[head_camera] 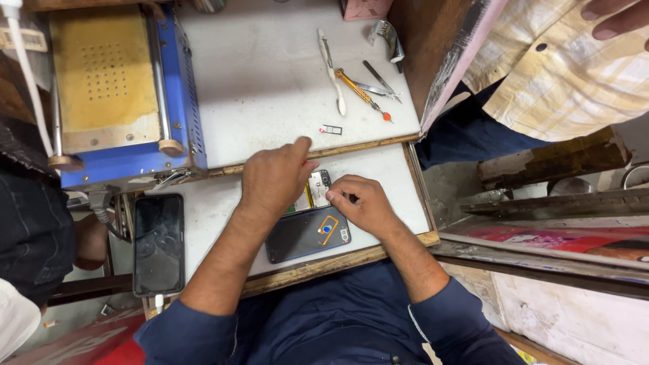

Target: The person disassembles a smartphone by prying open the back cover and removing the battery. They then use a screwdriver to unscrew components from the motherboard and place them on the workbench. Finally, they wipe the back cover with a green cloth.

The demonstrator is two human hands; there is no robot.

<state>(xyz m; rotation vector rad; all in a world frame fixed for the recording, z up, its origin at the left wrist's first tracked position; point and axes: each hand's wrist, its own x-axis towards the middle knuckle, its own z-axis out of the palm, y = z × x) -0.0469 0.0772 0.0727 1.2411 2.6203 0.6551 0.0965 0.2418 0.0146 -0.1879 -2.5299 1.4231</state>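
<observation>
Dark, opened smartphone with a separate black back panel (307, 233) at lower centre of the white table (270, 81). Left hand (274, 179) over its upper part, fingers curled, index extended. Right hand (362, 203) beside it, fingers pinched narrow; held item not discernible. Black phone (158, 243) at left; orange-handled screwdriver (360, 93) above.

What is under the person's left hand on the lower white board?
The left hand rests over an opened phone; a strip of its inner parts shows beside the wrist. A dark back cover lies below it. The rest is covered.
</observation>
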